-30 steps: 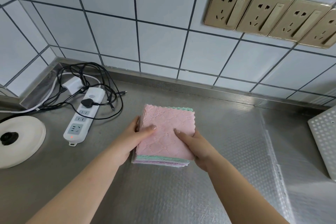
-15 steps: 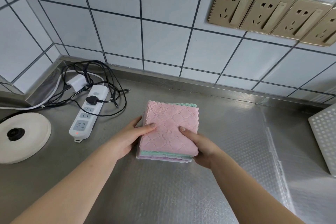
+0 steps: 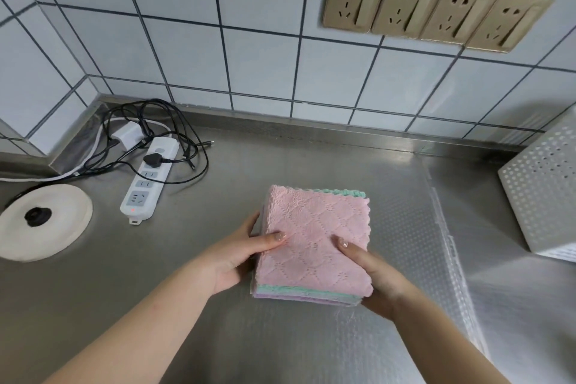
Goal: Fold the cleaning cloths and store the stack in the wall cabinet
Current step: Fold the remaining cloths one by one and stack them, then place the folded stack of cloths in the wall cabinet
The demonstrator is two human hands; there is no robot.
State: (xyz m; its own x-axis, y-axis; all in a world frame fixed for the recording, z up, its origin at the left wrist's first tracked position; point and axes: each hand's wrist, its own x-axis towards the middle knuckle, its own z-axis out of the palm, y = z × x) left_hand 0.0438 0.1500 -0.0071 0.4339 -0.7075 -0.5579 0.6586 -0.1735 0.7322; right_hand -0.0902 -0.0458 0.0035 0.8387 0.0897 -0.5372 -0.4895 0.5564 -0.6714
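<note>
A stack of folded cleaning cloths (image 3: 314,237), pink on top with green and lilac layers below, is held just above the steel counter (image 3: 218,321). My left hand (image 3: 240,256) grips its left edge, thumb on top. Gripping the near right corner is my right hand (image 3: 371,274), thumb pressed on the pink cloth. The wall cabinet is not in view.
A white power strip (image 3: 149,182) with tangled black cables lies at the back left, beside a round white lid (image 3: 43,224). A perforated white box (image 3: 542,193) stands at the right. Several gold wall sockets (image 3: 436,8) sit on the tiled wall. A clear plastic sheet (image 3: 448,259) lies right of the stack.
Both hands have lifted the stack slightly off the counter and tilted it toward me; the view has shifted a little to the left.
</note>
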